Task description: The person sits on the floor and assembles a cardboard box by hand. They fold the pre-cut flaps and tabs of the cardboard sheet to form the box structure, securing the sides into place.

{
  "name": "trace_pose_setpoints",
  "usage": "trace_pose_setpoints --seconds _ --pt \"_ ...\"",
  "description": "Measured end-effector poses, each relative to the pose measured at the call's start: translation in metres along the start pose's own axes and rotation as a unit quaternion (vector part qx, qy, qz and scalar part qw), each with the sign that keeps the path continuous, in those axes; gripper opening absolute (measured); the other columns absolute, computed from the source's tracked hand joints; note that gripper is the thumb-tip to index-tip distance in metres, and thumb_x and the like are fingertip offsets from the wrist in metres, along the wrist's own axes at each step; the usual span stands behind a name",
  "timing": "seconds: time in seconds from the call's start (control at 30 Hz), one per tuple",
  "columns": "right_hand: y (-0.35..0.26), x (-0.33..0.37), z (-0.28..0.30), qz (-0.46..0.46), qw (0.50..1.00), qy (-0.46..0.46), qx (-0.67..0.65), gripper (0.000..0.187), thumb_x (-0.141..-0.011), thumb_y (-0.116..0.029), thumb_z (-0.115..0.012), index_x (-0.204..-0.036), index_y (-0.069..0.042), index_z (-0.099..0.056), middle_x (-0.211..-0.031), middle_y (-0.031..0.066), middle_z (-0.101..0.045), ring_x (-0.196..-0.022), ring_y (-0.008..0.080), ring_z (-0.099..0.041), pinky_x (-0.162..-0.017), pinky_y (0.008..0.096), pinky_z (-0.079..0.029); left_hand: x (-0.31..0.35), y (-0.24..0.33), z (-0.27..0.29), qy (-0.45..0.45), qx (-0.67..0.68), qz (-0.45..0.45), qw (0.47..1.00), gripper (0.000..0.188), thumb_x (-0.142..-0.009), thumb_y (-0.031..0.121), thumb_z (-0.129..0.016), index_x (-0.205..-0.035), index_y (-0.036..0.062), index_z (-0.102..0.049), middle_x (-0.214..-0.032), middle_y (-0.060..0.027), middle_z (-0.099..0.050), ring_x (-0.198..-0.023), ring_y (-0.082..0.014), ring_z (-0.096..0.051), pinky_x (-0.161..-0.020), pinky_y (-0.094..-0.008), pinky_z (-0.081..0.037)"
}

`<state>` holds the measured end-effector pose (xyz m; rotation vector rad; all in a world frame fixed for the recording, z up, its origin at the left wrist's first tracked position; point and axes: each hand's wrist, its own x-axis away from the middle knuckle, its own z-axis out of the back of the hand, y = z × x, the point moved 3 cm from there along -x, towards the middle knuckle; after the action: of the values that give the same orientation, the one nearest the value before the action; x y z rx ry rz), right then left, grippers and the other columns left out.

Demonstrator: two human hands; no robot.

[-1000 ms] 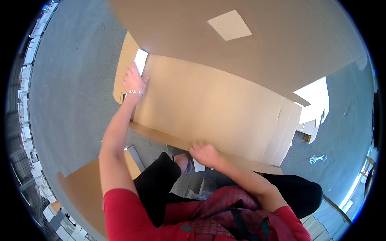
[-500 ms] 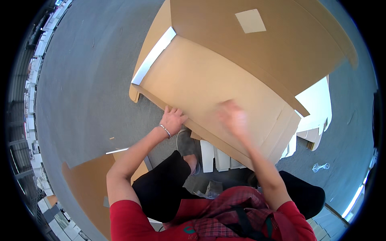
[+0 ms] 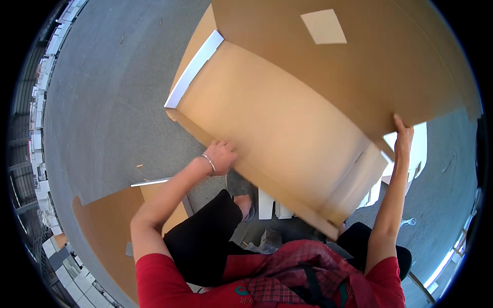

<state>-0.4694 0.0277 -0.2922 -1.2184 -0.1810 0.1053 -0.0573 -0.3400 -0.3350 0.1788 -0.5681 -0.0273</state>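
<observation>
A large brown cardboard box lies opened out in front of me, its big lid panel standing up at the far side with a square cut-out window in it. A white folded edge forms its left end. With fingers curled over the low near wall, my left hand grips the box. At the right, my right hand holds the lid panel near its lower right corner, thumb on the inner face and the other fingers hidden. The right end flap is tilted up and somewhat blurred.
Another opened brown box rests at my lower left. White flat pieces lie under the box, with more white sheets at its right. A tangle of pale string is on the grey floor. Stacked goods line the far left.
My right hand has gone from over the box's floor out to the lid panel at the right and taken hold there. The right end flap has folded upward; my left hand stays on the near wall.
</observation>
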Motion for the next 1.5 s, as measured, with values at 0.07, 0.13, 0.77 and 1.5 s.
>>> trace_pose_setpoints --seconds 0.07,0.13,0.77,1.5 --pt "0.015 0.02 0.003 0.014 0.997 -0.043 0.066 0.063 -0.072 -0.024 -0.075 -0.127 0.0 -0.054 -0.121 0.0121 -0.058 -0.115 0.0265 -0.051 -0.104 0.0375 -0.035 -0.002 -0.029 0.012 -0.078 0.137 -0.005 0.987 0.023 -0.08 0.017 -0.059 -0.1 0.0106 -0.066 -0.1 -0.0151 -0.061 -0.098 -0.0329 -0.059 -0.088 -0.0445 -0.046" --pt "0.032 0.041 0.012 0.016 0.996 -0.065 0.065 0.059 -0.07 -0.022 -0.075 -0.122 0.0 -0.059 -0.12 0.0099 -0.059 -0.112 0.025 -0.052 -0.103 0.037 -0.035 -0.025 -0.073 0.036 0.029 0.218 0.029 0.975 0.023 -0.08 0.017 -0.06 -0.101 0.0089 -0.065 -0.097 -0.0159 -0.062 -0.093 -0.0347 -0.06 -0.086 -0.0435 -0.048" --pt "0.09 0.136 0.03 -0.069 0.946 -0.098 -0.302 0.068 -0.062 -0.009 -0.083 -0.124 -0.007 -0.055 -0.121 0.0041 -0.057 -0.118 0.024 -0.05 -0.107 0.0393 -0.033 -0.117 -0.227 0.087 0.336 -0.011 0.404 0.851 0.011 -0.082 0.011 -0.056 -0.091 0.0068 -0.06 -0.092 -0.015 -0.065 -0.084 -0.0331 -0.066 -0.072 -0.044 -0.053" --pt "0.061 0.163 0.031 -0.097 0.959 -0.104 -0.247 0.056 -0.068 -0.013 -0.079 -0.12 -0.007 -0.057 -0.115 0.0032 -0.059 -0.113 0.0231 -0.052 -0.105 0.042 -0.036 -0.124 -0.249 0.094 0.261 0.013 0.378 0.888 0.017 -0.078 0.009 -0.058 -0.095 0.0091 -0.06 -0.093 -0.016 -0.067 -0.09 -0.0341 -0.065 -0.075 -0.045 -0.052"
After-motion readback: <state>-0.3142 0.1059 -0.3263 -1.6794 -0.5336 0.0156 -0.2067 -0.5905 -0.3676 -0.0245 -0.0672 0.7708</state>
